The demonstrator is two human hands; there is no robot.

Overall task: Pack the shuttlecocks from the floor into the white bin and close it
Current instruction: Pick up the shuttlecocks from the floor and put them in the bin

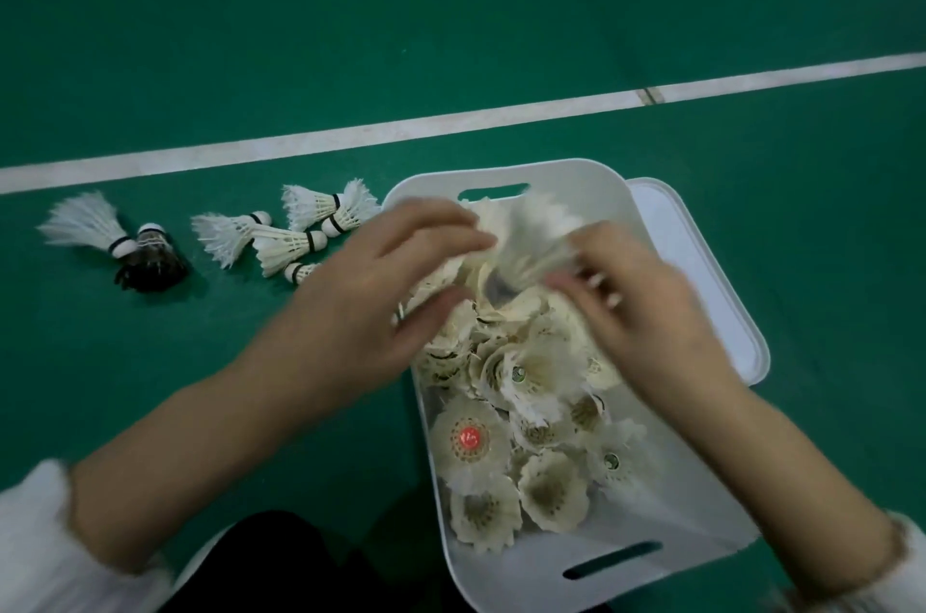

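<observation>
Head view: a white bin (506,171) of smooth moulded plastic with rounded corners and a slot handle at each end sits on the matte green floor (451,11). A flat white lid (701,271) with rounded corners lies just beside it on the right, partly under its edge. The bin is crowded with packed shuttlecocks (526,462): cream feather skirts, frayed at the tips, most facing up with their open cones showing, one with a red sticker inside.

Over the far end of the bin both hands meet on the held shuttlecocks (531,236), a feathered bunch blurred by motion. The left hand (381,281) has forefinger and thumb curved round it; the right hand (641,312) pinches it with curled fingers.

Left of the bin, loose shuttlecocks (280,236) lie on their sides on the floor, white with round cork ends and black bands. Further left, a white shuttlecock (90,224) touches a black shuttlecock (155,261). A white painted line (351,134) crosses the floor beyond them.
</observation>
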